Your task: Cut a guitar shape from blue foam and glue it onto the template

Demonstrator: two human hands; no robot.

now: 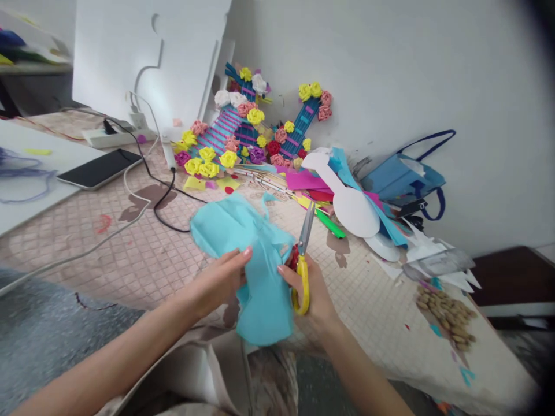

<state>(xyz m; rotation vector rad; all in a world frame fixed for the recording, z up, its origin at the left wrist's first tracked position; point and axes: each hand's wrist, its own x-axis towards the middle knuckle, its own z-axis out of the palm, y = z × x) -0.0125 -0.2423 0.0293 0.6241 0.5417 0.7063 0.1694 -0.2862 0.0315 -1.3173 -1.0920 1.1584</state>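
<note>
A turquoise sheet of crepe-like paper (266,294) hangs over the table's front edge, its upper part spread on the tabletop. My left hand (228,271) is closed on its left side, thumb on top and the other fingers behind. In my right hand (318,289) is a pair of scissors (306,231) with yellow-and-red handles, blades pointing up and away. The blades look nearly closed and stand clear of the paper. My right thumb also presses on the paper's right edge. The fingers behind it are hidden.
Paper-flower decorations (225,127) lean at the back. White cut-out shapes (353,211), coloured paper and a green marker (330,224) lie to the right, with a blue bag (403,176) and peanuts (446,315) beyond. A phone (99,169) and cables (160,216) are on the left.
</note>
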